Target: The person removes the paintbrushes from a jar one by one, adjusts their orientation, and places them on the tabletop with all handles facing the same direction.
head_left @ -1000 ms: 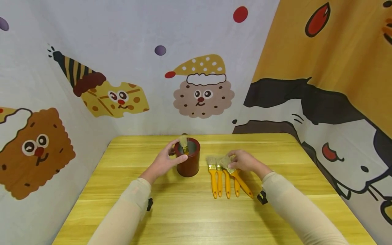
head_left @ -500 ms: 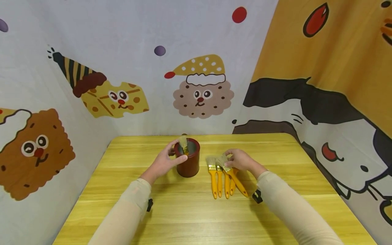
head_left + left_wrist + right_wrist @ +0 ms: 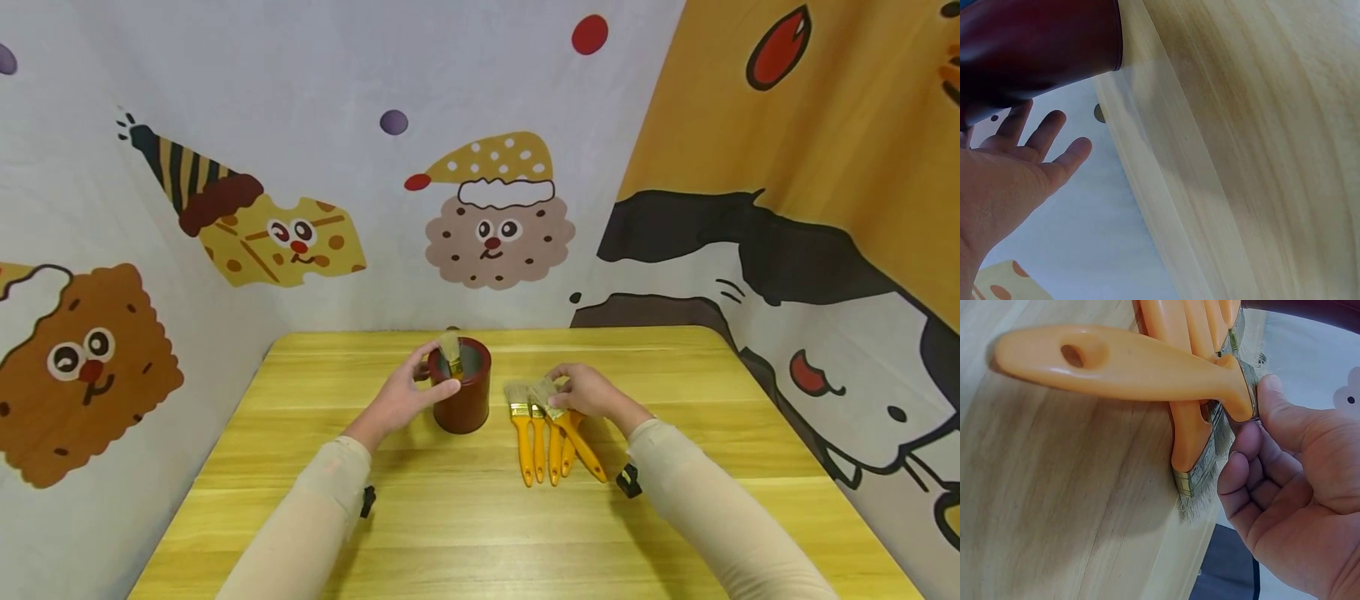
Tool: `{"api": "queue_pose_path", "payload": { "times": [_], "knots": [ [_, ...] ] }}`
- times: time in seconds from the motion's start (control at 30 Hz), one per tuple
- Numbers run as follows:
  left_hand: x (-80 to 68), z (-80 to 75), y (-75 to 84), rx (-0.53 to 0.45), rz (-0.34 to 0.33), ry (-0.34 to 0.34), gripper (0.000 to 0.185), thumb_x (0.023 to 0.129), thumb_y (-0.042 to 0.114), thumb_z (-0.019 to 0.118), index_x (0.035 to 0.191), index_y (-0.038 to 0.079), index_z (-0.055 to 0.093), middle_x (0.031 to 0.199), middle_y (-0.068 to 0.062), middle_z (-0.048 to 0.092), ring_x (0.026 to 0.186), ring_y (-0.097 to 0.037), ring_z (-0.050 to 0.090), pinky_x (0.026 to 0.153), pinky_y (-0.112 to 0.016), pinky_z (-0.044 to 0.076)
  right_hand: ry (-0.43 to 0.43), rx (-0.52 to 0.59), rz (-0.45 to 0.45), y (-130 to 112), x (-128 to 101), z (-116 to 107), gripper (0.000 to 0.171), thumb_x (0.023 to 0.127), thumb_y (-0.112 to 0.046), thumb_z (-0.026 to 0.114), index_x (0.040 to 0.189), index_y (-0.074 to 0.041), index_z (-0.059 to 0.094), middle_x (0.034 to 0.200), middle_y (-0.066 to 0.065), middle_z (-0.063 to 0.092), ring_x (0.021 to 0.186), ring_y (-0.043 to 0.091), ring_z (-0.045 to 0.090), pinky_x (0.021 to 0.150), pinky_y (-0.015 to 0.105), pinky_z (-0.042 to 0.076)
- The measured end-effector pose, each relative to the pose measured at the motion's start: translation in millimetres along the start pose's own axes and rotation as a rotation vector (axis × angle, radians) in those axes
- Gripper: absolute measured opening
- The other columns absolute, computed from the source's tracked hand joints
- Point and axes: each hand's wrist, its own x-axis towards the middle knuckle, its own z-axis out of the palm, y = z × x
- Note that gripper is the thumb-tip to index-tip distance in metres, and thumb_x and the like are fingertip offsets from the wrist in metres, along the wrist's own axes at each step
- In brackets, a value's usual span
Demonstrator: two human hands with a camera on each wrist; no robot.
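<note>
Right hand (image 3: 588, 390) is pinching the top brush (image 3: 1129, 362) at its ferrule; left hand (image 3: 408, 396) is cupping the cup (image 3: 465, 396); best lifting level.

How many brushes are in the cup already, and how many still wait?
One brush already stands in the dark red cup, steadied by the left hand. The right hand pinches another brush by its bristle end. Three or so brushes lie on the table.
</note>
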Motion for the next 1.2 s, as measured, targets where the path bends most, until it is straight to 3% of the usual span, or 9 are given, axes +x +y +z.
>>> {"api": "queue_pose_path", "payload": {
  "times": [0.53, 0.9, 1.07, 1.2],
  "knots": [
    [0.4, -1.2, -1.7, 0.005, -0.002, 0.003, 0.078, 0.08, 0.066, 0.071, 0.144, 0.059, 0.025, 0.149, 0.001, 0.044, 0.139, -0.029, 0.044, 0.108, -0.058, 0.041, -0.009, 0.033, -0.017, -1.2, -0.5, -0.2, 0.046, 0.093, -0.02, 0.07, 0.135, -0.01, 0.055, 0.117, 0.015, 0.068, 0.104, 0.025, 0.068, 0.08, 0.038, 0.058],
    [-0.3, -1.9, 3.4, 0.004, -0.032, -0.023, 0.081, 0.083, 0.06, 0.07, 0.148, 0.054, 0.023, 0.154, -0.001, 0.04, 0.142, -0.03, 0.04, 0.111, -0.059, 0.038, 0.073, 0.083, 0.068, 17.1, -8.7, -10.0, 0.061, 0.095, -0.026, 0.068, 0.148, -0.011, 0.042, 0.123, 0.018, 0.064, 0.104, 0.025, 0.066, 0.076, 0.036, 0.057],
    [0.1, -2.8, 8.6, 0.007, -0.038, -0.046, 0.083, 0.087, 0.054, 0.07, 0.154, 0.046, 0.021, 0.156, -0.004, 0.037, 0.143, -0.032, 0.038, 0.11, -0.058, 0.039, 0.133, 0.05, 0.132, 31.9, -21.0, -19.6, 0.067, 0.096, -0.026, 0.067, 0.151, -0.006, 0.035, 0.115, 0.018, 0.066, 0.095, 0.023, 0.067, 0.07, 0.032, 0.054],
    [1.3, -2.2, 4.9, 0.004, -0.039, -0.035, 0.081, 0.085, 0.058, 0.07, 0.15, 0.051, 0.023, 0.155, -0.002, 0.038, 0.143, -0.03, 0.039, 0.11, -0.058, 0.039, 0.143, 0.084, 0.211, 42.2, -30.0, -24.7, 0.072, 0.096, -0.021, 0.066, 0.152, 0.003, 0.028, 0.095, 0.017, 0.069, 0.081, 0.024, 0.066, 0.065, 0.032, 0.052]
  ]
}}
